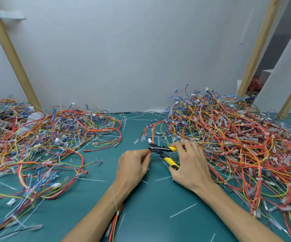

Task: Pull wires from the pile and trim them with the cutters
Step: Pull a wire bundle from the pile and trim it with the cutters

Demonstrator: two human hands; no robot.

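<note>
Left pile: a loose spread of red, yellow, blue and white wires with clear terminal sleeves, lying on the green table.
Left hand: its grip is closed on a thin bundle of red and orange wires, pinched at the fingertips just beside the blades; the bundle's tail runs back under the forearm toward the near edge.
Cutters: yellow-handled, black-headed, tips pointing left at the pinched bundle; the jaws look slightly parted, touching or nearly touching the wire.
Right hand: wrapped around both yellow handles, fingers over the upper one and thumb against the lower.
Right pile: the taller, denser tangle, just beyond and beside the right hand.
Handling: the wires look light, limp and springy, likely to snag on neighbours; holding close to the cut point, as here, should keep them taut.
Loose bits: white cable-tie offcuts scattered on the table.
</note>
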